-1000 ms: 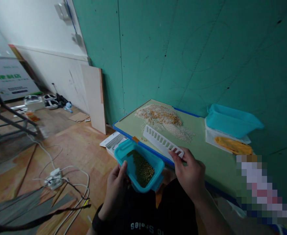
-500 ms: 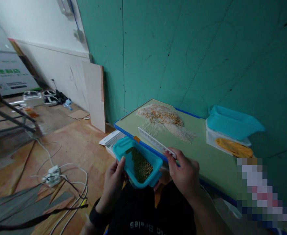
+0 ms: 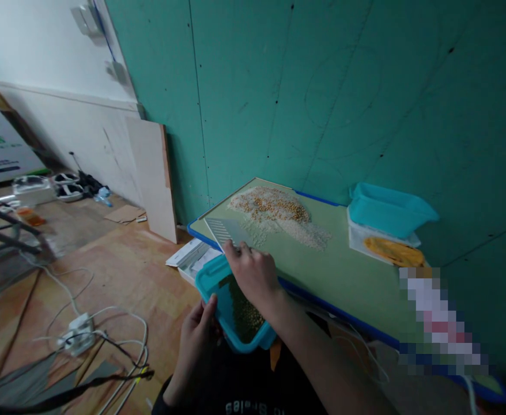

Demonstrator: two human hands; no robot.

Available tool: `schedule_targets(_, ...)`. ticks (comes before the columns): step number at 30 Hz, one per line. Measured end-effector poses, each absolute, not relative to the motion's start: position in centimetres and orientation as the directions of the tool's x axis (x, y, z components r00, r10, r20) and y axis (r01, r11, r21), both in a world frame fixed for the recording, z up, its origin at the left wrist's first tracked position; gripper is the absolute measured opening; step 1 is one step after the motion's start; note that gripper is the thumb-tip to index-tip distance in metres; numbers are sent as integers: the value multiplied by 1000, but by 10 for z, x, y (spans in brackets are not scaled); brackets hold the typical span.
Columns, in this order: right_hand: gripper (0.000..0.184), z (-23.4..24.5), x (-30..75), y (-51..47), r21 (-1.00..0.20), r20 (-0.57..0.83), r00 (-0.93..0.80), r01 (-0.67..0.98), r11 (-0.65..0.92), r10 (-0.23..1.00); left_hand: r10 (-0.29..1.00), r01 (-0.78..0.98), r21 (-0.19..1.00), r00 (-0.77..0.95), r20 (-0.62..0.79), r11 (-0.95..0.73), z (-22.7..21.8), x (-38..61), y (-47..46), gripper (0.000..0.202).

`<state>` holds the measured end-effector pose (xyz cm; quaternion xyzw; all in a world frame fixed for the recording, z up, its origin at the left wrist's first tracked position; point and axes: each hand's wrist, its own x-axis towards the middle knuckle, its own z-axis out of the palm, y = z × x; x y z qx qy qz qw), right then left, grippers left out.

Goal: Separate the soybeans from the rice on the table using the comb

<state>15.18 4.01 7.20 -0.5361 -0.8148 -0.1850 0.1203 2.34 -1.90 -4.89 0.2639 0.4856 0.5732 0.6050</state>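
My left hand (image 3: 196, 334) grips the near left rim of a blue plastic tub (image 3: 217, 308), thumb over the edge. Small green beans and some yellow ones (image 3: 241, 314) lie inside. Above the tub, my right hand (image 3: 253, 274) pinches the near end of a flat white ribbed scraper (image 3: 218, 231), which reaches over the left end of the green-topped table (image 3: 335, 271). On that table a heap of pale grains mixed with yellow-orange kernels (image 3: 283, 210) is spread out. My right forearm and hand hide part of the tub's right side.
At the table's far right another blue tub (image 3: 391, 210) stands beside a yellow-orange cloth-like item (image 3: 393, 252) on white material. The green wall (image 3: 244, 86) rises behind. A power strip with cables (image 3: 79, 334) lies on the left floor; a board (image 3: 153, 178) leans on the wall.
My right hand has moved left across the tub, turning the scraper so its ribbed face shows. My left hand still holds the tub. The view has shifted right.
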Motion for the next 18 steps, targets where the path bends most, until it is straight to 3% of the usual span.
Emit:
schedule_targets(11,37,76,206,18,167,356,-242,967,193,903,946,-477,847,-90,-311,234,-58,25,-20,41)
schedule_targets(18,37,75,209,26,200,354,-236,964,173,905,945,-477,848,-96,-314,233,-51,24,-21,43)
